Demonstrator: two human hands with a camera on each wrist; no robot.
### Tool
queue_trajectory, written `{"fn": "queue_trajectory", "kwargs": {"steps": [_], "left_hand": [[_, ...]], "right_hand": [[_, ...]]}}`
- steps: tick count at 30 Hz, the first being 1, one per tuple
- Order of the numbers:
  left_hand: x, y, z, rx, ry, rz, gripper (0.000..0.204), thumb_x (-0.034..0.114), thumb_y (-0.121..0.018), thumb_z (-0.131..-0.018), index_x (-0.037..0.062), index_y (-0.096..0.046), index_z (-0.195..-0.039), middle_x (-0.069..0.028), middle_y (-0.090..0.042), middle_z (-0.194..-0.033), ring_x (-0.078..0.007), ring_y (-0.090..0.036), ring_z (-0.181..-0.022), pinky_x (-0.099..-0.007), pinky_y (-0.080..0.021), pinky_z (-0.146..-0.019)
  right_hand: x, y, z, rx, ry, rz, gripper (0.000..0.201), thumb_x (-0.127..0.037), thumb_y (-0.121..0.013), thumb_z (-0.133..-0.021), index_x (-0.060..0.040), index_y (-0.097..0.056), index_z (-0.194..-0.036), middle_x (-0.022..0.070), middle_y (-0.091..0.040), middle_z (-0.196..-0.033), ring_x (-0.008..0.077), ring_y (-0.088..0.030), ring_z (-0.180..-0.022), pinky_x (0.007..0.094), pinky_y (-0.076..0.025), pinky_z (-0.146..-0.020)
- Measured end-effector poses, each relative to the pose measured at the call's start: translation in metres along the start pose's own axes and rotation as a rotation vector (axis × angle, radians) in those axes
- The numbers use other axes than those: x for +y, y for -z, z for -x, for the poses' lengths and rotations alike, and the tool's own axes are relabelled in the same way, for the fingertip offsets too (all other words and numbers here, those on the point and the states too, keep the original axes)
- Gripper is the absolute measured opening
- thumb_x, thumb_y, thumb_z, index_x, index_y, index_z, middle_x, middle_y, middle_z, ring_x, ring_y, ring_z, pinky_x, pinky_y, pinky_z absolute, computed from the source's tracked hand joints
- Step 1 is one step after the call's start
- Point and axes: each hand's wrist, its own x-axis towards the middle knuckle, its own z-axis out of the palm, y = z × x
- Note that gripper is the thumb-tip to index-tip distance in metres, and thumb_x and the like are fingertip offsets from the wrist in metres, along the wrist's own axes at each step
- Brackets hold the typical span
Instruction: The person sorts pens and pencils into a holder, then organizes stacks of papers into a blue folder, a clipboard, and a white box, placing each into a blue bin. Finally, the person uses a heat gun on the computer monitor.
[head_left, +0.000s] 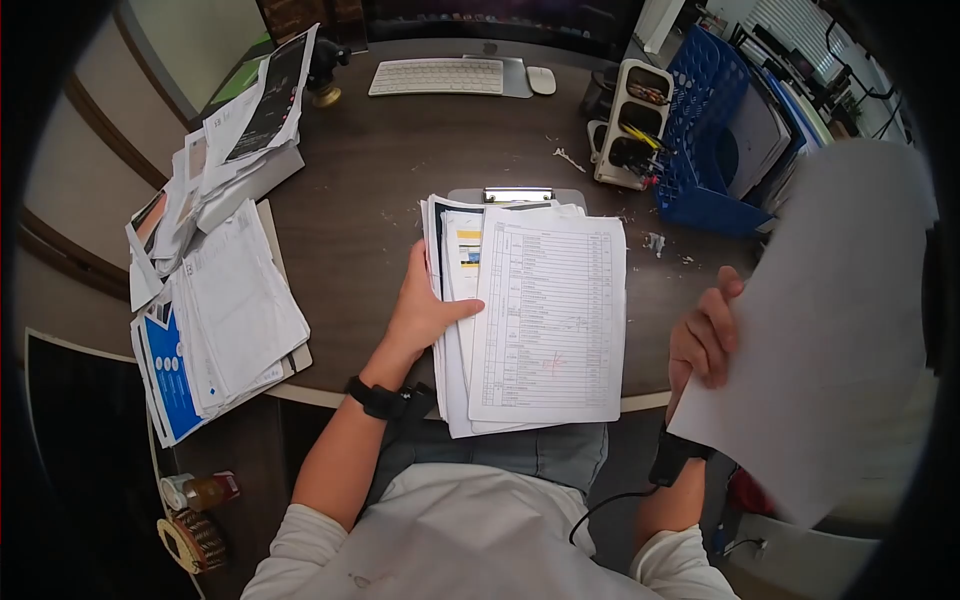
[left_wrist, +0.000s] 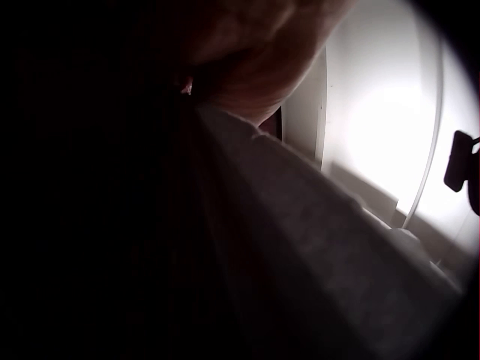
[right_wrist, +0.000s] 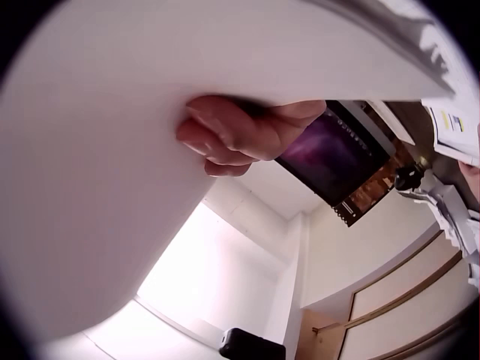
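Observation:
A stack of papers [head_left: 550,320] lies on a clipboard at the desk's front edge, its top sheet a printed table with a red mark. My left hand [head_left: 425,305] grips the stack's left edge, thumb over the papers and the other fingers along the side. Off to the right, my right hand [head_left: 703,335] holds up a large white sheet of paper [head_left: 830,330], fingers curled at its edge. In the right wrist view those curled fingers [right_wrist: 217,135] press against the sheet [right_wrist: 90,187]. The left wrist view is mostly dark, with a pale paper edge [left_wrist: 300,217] below the hand.
Piles of loose papers [head_left: 235,310] cover the desk's left side. A keyboard [head_left: 437,77] and a mouse [head_left: 541,80] sit below the monitor. At the right stand a pen holder [head_left: 600,150] and a blue basket [head_left: 690,130] of files. Paper scraps [head_left: 655,243] dot the desk [head_left: 370,190].

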Motion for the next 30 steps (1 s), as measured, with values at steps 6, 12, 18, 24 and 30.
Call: {"fn": "queue_trajectory", "kwargs": {"steps": [6,12,18,24,30], "left_hand": [[0.012,-0.002,0.003,0.002,0.019,-0.029,0.093,-0.008,-0.082,-0.068,-0.0001,-0.029,-0.144,-0.0164,-0.052,-0.133,-0.0252,-0.055,-0.126,-0.0379,-0.047,-0.106],[0.002,-0.003,0.001,-0.011,0.019,0.056,0.094,-0.009,-0.08,-0.069,0.0003,-0.028,-0.146,-0.0161,-0.052,-0.134,-0.0253,-0.054,-0.127,-0.038,-0.046,-0.107],[0.002,-0.004,0.002,-0.019,0.01,0.044,0.096,-0.009,-0.08,-0.069,0.0017,-0.027,-0.148,-0.0155,-0.051,-0.136,-0.0251,-0.053,-0.128,-0.0381,-0.045,-0.108],[0.006,-0.004,0.0,-0.015,0.017,0.021,0.096,-0.011,-0.078,-0.069,0.0013,-0.027,-0.148,-0.0161,-0.052,-0.136,-0.0258,-0.054,-0.128,-0.0381,-0.045,-0.108],[0.008,-0.001,-0.006,-0.06,0.052,0.031,0.093,-0.01,-0.079,-0.069,0.0012,-0.029,-0.146,-0.0153,-0.053,-0.134,-0.0249,-0.056,-0.125,-0.037,-0.046,-0.106]], "right_hand": [[0.014,0.015,0.001,0.489,0.1,1.258,0.013,-0.014,-0.055,-0.105,-0.0011,-0.055,-0.109,0.0096,-0.068,-0.092,0.0065,-0.061,-0.084,0.0217,-0.048,-0.074],[0.007,0.067,0.018,0.561,0.117,1.836,0.013,-0.012,-0.059,-0.103,0.0,-0.056,-0.106,0.0041,-0.067,-0.089,0.0089,-0.059,-0.081,0.0234,-0.048,-0.073],[0.031,0.072,0.008,0.625,0.038,1.858,0.015,-0.009,-0.062,-0.1,0.001,-0.061,-0.11,0.0099,-0.068,-0.079,0.0103,-0.059,-0.072,0.0262,-0.049,-0.068],[-0.016,0.056,-0.003,0.723,0.512,2.245,0.012,-0.007,-0.06,-0.1,0.0001,-0.065,-0.108,0.0107,-0.064,-0.073,0.0113,-0.05,-0.064,0.0278,-0.045,-0.062],[-0.012,-0.004,-0.011,0.445,0.703,2.142,0.012,-0.002,-0.057,-0.099,0.0021,-0.066,-0.106,0.004,-0.064,-0.079,0.0116,-0.054,-0.069,0.0235,-0.044,-0.066]]}}
